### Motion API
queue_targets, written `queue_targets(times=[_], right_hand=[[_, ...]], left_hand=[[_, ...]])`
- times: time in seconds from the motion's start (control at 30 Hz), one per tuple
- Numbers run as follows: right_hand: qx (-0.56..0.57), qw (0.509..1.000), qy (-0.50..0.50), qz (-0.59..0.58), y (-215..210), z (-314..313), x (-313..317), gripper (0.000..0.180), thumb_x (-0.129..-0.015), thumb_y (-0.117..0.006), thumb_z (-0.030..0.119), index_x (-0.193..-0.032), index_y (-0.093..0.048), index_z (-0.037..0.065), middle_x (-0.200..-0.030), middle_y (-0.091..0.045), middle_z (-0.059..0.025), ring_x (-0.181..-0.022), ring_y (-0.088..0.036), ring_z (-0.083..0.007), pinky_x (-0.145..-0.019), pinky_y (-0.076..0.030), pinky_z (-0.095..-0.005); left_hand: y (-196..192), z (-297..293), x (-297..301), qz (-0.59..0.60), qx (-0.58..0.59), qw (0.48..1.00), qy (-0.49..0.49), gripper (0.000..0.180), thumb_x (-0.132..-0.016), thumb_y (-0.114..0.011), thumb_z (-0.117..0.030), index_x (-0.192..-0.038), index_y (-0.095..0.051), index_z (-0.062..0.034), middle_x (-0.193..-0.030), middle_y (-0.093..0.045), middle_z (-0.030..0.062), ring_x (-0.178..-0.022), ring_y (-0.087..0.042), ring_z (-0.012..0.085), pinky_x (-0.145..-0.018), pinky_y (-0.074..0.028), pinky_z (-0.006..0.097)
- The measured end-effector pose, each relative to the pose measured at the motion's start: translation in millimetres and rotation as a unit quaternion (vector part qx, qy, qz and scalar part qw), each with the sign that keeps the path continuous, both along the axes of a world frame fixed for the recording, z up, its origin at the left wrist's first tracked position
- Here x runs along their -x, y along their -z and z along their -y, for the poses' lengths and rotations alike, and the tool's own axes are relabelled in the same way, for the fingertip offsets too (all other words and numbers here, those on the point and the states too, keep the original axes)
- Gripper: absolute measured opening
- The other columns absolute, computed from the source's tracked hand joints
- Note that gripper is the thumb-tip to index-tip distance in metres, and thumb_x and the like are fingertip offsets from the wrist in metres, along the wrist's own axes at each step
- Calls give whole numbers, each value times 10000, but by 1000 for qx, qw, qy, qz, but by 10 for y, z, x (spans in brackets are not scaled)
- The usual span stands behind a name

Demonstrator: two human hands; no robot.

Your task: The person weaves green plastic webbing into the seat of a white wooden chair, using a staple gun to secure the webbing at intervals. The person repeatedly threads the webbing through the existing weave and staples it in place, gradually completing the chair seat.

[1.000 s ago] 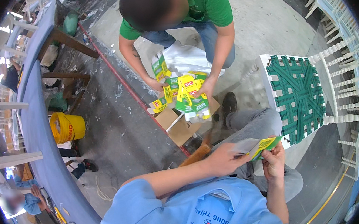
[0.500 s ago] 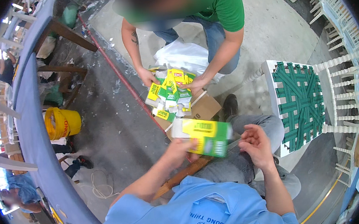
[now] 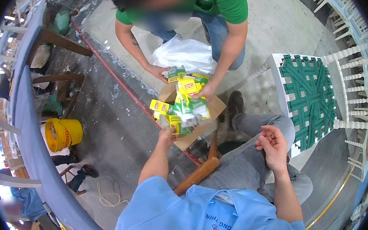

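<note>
My left hand [image 3: 167, 136] grips the near end of a small yellow-and-green cardboard box [image 3: 185, 126] at the left rim of a brown carton [image 3: 213, 110]. My right hand [image 3: 272, 144] hovers above my right thigh, empty, its fingers loosely bent and apart. Several more yellow-and-green boxes lie piled over the carton. Across from me a person in a green shirt [image 3: 226, 1] leans over it, with both hands on the boxes. My left fingertips are partly hidden by the box I hold.
A white chair with a green woven-strap seat [image 3: 308, 99] stands at my right. To the left are a yellow bucket [image 3: 69, 133] and a long blue-grey covered edge [image 3: 42, 149]. A white plastic sack [image 3: 183, 56] lies behind the carton. A brown wooden piece [image 3: 198, 175] is by my lap.
My left hand has carried a box from over my lap forward and left to the carton. The other person's hands have shifted among the boxes. My right hand has moved slightly right.
</note>
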State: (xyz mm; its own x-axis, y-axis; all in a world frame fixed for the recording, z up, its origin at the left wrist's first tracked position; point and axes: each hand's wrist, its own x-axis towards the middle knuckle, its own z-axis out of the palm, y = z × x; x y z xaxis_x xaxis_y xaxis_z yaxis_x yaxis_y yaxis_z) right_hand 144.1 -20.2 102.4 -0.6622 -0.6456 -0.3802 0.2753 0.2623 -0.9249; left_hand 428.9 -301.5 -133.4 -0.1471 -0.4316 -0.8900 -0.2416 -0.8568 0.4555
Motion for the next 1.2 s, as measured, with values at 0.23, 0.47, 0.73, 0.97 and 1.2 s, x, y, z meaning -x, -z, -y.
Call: queue_targets(times=[0.23, 0.47, 0.73, 0.97, 1.2], right_hand=[[6, 1000, -4, 11, 7, -3, 35, 300, -977, -645, 4, -1270, -582, 17, -1018, -632, -60, -813, -664, -134, -695, -581, -269], [-27, 999, -6, 20, 4, 122, 18, 300, -974, -661, 29, -1264, -586, 17, -1024, -635, -59, -829, -668, -135, -704, -585, -271], [-35, 999, -13, 36, -17, 214, 47, 285, -980, -643, 5, -1257, -581, 17, -1015, -634, -54, -822, -665, -129, -699, -586, -268], [-41, 999, -14, 13, 8, 310, 1, 268, -999, -645, 55, -1257, -583, 18, -978, -640, -60, -789, -672, -133, -661, -581, -255], [-45, 999, -15, 7, 30, 310, 4, 267, -999, -643, 60, -1256, -585, 21, -971, -637, -60, -789, -673, -133, -655, -581, -253]], left_hand=[[340, 272, 468, 59, 102, 988, -97, 470, -924, -769, -193, -1330, -581, -48, -998, -687, 127, -818, -679, 267, -708, -563, 379], [560, 599, 594, 344, 185, 910, -140, 686, -797, -865, -398, -1328, -644, -25, -1245, -694, 225, -1123, -662, 388, -1009, -504, 438], [863, 1019, 567, 107, 369, 923, -19, 496, -868, -754, -106, -1306, -545, -3, -1174, -681, 151, -1007, -693, 260, -876, -552, 372], [877, 868, 323, -33, 142, 989, -25, 690, -949, -620, 17, -1528, -294, -172, -1179, -665, 123, -888, -720, 244, -699, -595, 355], [909, 677, 172, 319, 319, 891, 49, 805, -902, -750, -185, -1550, -280, -102, -1300, -637, 160, -1166, -660, 300, -960, -533, 404]])
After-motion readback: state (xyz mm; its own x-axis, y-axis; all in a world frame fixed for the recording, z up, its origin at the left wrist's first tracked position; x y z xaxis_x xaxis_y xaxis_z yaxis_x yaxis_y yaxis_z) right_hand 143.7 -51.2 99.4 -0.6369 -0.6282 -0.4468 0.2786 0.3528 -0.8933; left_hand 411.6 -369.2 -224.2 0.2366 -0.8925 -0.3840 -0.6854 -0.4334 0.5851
